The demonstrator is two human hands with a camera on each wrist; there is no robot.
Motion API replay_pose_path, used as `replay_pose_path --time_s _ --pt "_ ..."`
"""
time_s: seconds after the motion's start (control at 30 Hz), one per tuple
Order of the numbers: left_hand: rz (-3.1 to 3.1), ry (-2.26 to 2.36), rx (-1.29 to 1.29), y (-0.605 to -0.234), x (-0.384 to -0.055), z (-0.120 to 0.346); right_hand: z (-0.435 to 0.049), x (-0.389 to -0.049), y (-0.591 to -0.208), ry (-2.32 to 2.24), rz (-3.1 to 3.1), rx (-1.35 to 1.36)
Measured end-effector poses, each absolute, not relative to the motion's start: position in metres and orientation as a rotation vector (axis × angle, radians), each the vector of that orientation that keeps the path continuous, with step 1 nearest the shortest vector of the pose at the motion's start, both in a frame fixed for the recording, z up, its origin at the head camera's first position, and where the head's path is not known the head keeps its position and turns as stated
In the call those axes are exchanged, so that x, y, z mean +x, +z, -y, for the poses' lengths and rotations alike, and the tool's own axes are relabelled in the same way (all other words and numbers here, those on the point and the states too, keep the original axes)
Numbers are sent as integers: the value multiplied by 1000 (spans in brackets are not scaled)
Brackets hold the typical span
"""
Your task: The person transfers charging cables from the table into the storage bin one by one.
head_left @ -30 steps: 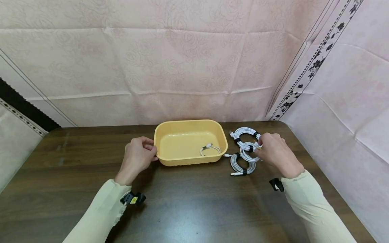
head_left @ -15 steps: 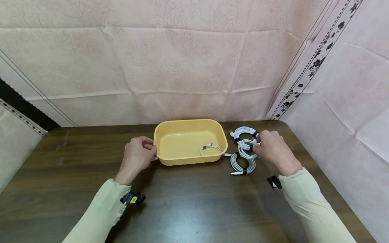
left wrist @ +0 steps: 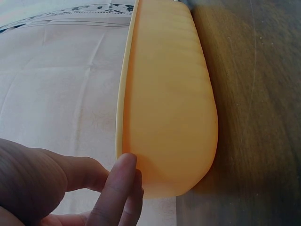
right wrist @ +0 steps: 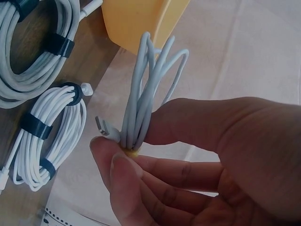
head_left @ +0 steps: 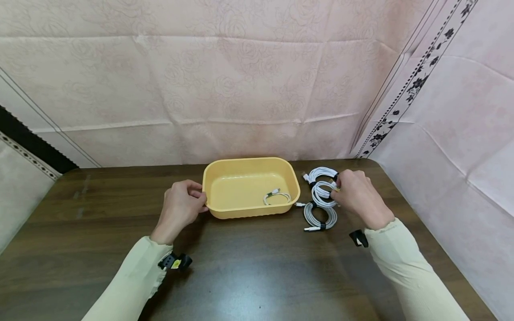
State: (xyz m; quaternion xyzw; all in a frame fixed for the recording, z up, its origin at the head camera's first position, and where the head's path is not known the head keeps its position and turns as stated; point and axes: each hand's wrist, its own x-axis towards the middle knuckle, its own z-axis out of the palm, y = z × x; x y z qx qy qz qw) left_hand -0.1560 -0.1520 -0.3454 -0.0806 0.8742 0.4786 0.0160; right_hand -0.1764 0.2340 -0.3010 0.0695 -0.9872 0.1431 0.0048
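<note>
My left hand [head_left: 180, 205] pinches the left end of a yellow plastic tub [head_left: 249, 214]. The left wrist view shows the fingertips [left wrist: 123, 169] at the tub's rim. A small looped white cable [head_left: 277, 195] lies in the tub's front right part. With thumb and fingers my right hand [head_left: 359, 196] pinches a coiled white charging cable [right wrist: 141, 94], bound with a yellow tie, its metal plug standing out beside the loops. In the head view this coil overlaps two others to the tub's right: a rear white cable coil [head_left: 320, 173] and a front one [head_left: 311, 218], both with black straps.
Everything stands on a dark brown wooden table [head_left: 249, 276]. Behind it hangs a pale pink patterned cloth [head_left: 249, 89], which continues down the right side with a floral border. The tub sits close to the table's back edge.
My right hand has moved a little to the left, bringing the coiled cable nearer the tub. The left hand and the tub stay nearly as they were.
</note>
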Motion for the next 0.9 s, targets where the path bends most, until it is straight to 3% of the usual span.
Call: replay_pose_path --time_s 0.9 --pt "-2744 1483 -243 -346 -156 152 -222 -181 -297 462 3060 174"
